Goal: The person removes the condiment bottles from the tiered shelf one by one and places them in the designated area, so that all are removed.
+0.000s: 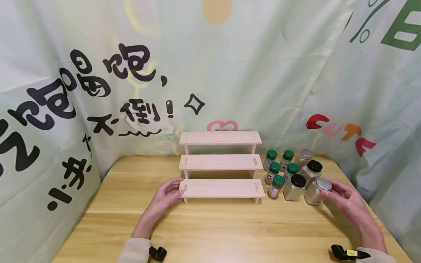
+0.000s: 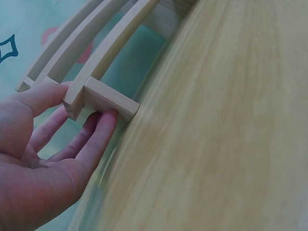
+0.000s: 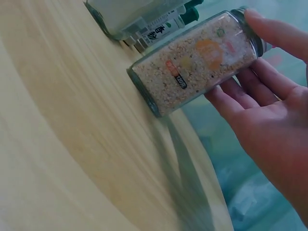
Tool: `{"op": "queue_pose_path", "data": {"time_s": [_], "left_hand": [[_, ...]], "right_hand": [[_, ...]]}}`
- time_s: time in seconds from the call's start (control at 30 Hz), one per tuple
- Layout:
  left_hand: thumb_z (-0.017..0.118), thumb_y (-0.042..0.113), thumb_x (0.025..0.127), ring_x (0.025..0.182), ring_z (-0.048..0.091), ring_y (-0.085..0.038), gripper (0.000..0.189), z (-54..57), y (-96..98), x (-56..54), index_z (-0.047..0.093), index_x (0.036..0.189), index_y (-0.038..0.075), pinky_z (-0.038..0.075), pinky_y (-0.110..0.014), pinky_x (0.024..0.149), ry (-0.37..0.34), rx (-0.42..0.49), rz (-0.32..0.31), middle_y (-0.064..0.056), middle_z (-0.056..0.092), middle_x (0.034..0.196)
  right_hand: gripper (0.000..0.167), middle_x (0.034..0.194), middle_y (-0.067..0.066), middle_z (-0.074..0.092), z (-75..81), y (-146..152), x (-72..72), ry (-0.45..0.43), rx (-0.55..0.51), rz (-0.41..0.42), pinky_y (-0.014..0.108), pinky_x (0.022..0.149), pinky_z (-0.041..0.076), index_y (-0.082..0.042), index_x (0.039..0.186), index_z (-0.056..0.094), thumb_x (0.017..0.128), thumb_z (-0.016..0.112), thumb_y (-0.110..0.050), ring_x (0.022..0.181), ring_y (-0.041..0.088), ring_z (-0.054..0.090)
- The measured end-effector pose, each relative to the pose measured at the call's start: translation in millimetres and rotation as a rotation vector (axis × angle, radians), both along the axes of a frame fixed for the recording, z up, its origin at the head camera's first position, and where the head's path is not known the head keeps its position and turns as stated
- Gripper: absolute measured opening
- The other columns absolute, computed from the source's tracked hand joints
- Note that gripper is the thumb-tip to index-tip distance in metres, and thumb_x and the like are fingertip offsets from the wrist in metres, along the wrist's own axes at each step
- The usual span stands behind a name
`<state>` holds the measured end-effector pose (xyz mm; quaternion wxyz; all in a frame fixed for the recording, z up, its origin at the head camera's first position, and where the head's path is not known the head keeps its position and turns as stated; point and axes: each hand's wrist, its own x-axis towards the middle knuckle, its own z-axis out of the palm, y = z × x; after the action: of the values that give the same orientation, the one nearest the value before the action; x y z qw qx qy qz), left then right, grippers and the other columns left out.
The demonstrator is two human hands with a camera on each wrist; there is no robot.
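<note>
A three-tier wooden shelf rack stands on the table. My left hand is at the left end of its lowest step. In the left wrist view, the thumb lies on the board's edge and fingertips touch the side support below. My right hand holds a square glass seasoning jar with a silver lid, at the front right of a group of jars. Coarse pinkish-tan granules fill that jar in the right wrist view. There, the thumb is at the lid and the fingers lie along the side.
Beside the rack stand several small green-capped bottles. Next to them are two black-lidded square jars and another silver-lidded jar at the back. The wooden table is bordered by printed curtains.
</note>
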<state>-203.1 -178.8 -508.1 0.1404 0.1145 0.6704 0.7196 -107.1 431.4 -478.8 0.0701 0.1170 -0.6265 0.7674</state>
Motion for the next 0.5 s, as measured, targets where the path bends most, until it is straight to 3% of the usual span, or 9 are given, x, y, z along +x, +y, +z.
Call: {"op": "queue_pose_path", "data": {"time_s": [0.23,0.37,0.5], "left_hand": [[0.07,0.006,0.097,0.119,0.063,-0.033,0.057,0.0,0.3,-0.2,0.046,0.149,0.003,0.057,-0.044,0.098,0.002,-0.004,0.0,-0.031,0.05,0.14],[0.069,0.004,0.097,0.118,0.063,-0.033,0.057,-2.8,0.9,3.6,0.045,0.149,0.001,0.058,-0.044,0.097,-0.014,0.006,0.001,-0.033,0.05,0.14],[0.069,0.004,0.097,0.117,0.063,-0.032,0.057,-1.6,-0.6,5.3,0.045,0.149,0.0,0.058,-0.044,0.097,-0.003,0.011,-0.005,-0.033,0.05,0.139]], "right_hand": [[0.055,0.125,-0.006,0.069,5.5,5,0.1,-0.03,0.099,0.007,0.016,0.091,0.055,-0.014,0.134,0.065,0.096,0.049,0.022,0.113,0.002,0.064],[0.05,0.134,-0.009,0.066,15.4,5,8.4,-0.065,0.162,-0.025,0.015,0.093,0.054,-0.008,0.147,0.055,0.101,0.048,0.013,0.119,0.0,0.06],[0.045,0.141,0.0,0.062,31.4,-2,11.5,-0.005,0.119,-0.034,0.016,0.101,0.05,0.005,0.15,0.042,0.106,0.04,0.008,0.127,0.006,0.058]]}}
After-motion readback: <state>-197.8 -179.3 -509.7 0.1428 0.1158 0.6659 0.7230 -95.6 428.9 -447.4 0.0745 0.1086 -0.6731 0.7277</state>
